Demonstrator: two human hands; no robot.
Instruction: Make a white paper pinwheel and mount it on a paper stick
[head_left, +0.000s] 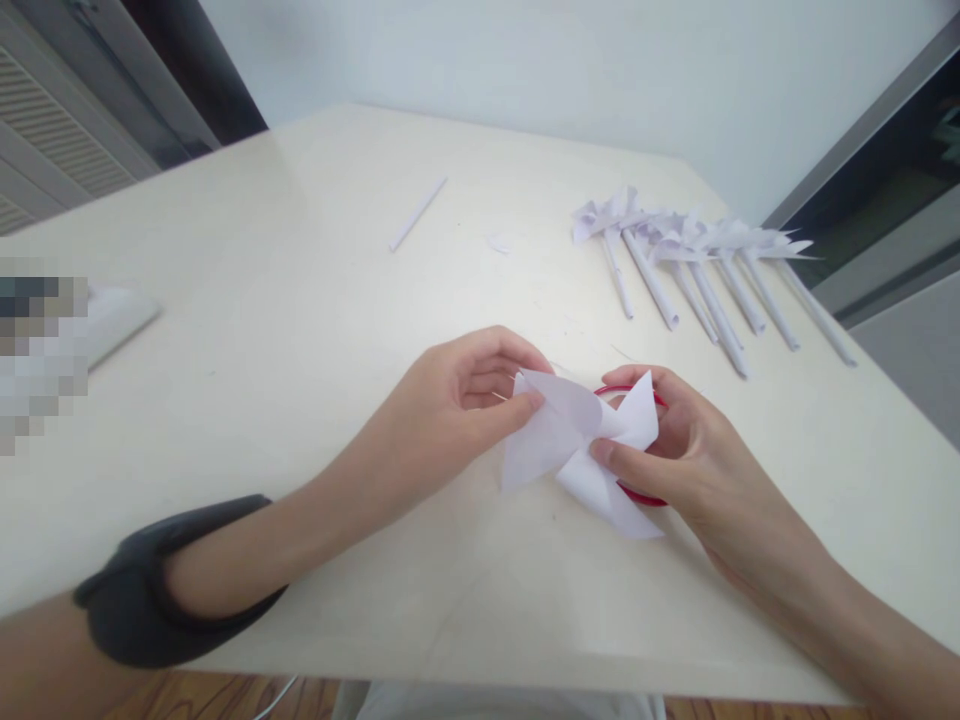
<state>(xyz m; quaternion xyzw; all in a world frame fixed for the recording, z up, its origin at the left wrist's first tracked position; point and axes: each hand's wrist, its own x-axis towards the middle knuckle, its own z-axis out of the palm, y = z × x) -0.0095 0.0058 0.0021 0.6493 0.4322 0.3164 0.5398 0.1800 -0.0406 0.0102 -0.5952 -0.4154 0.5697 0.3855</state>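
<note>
A white paper pinwheel (551, 425) with folded blades is held between both hands, low over the front half of the table. My left hand (480, 390) pinches its left blade between thumb and fingers. My right hand (660, 440) grips it near the middle, the thumb pressed at the centre where the blades meet. Behind the paper and under my right hand shows a red ring-like edge (645, 497); most of that red thing is hidden, and I cannot tell whether the hand touches it.
Several finished-looking paper pinwheels on rolled paper sticks (694, 240) lie in a row at the back right. A single rolled paper stick (418, 214) and a paper scrap (497, 243) lie farther back on the white table (300, 300). White material (120, 315) sits at the left edge, partly blurred out.
</note>
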